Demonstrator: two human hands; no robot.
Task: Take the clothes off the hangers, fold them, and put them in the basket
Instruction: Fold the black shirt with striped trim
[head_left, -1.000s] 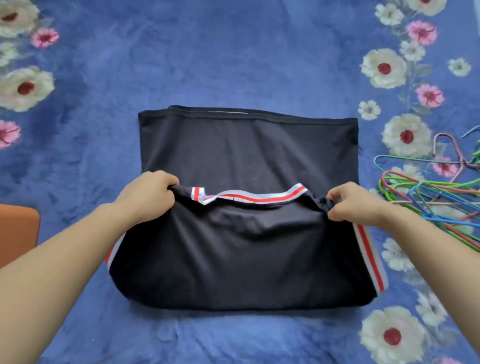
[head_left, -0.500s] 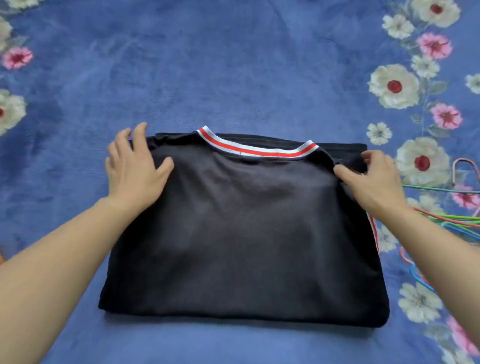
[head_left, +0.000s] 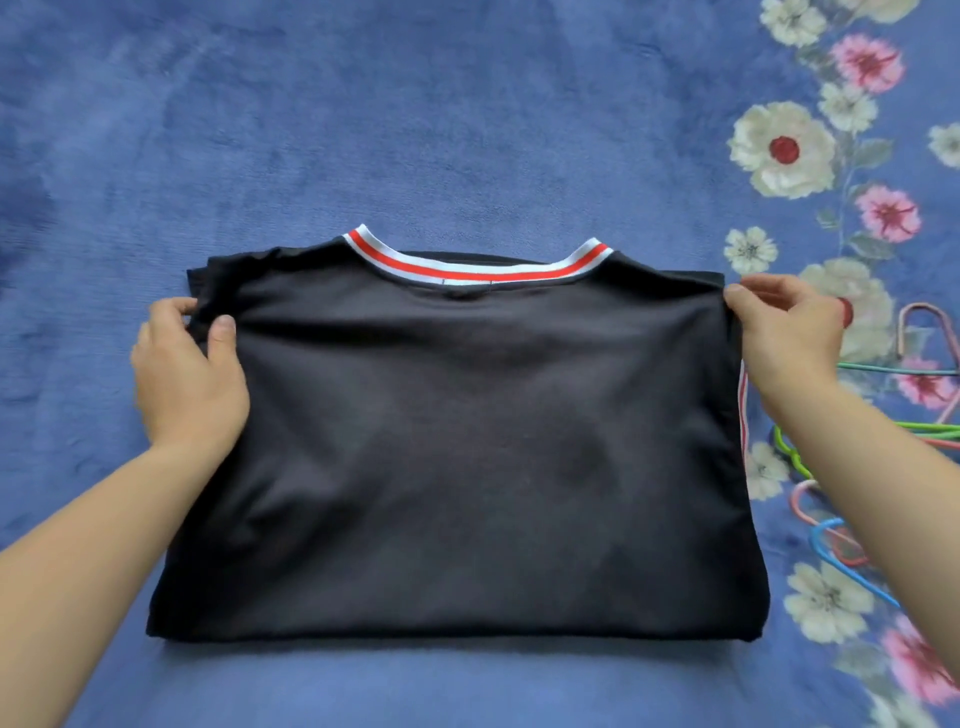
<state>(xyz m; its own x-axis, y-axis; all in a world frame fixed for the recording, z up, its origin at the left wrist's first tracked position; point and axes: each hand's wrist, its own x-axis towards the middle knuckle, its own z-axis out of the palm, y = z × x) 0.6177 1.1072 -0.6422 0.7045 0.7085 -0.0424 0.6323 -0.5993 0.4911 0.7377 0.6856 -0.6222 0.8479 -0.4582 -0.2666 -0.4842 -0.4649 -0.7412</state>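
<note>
Since the black T-shirt (head_left: 467, 441) lies folded on the blue floral blanket (head_left: 415, 686), it is judged soft, light and limp, best lifted by both side edges with the layers held together. Its left shoulder corner is pinched by the left hand (head_left: 187, 374), its right edge by the right hand (head_left: 789, 338). Empty hangers (head_left: 935, 431) are seen at the right; no basket is shown.

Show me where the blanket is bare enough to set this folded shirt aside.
Widest bare blanket lies beyond the collar of the black shirt. More lies left of the left hand, plus a narrow strip along the shirt's near edge. Right of the right hand is crowded with coloured hangers.
</note>
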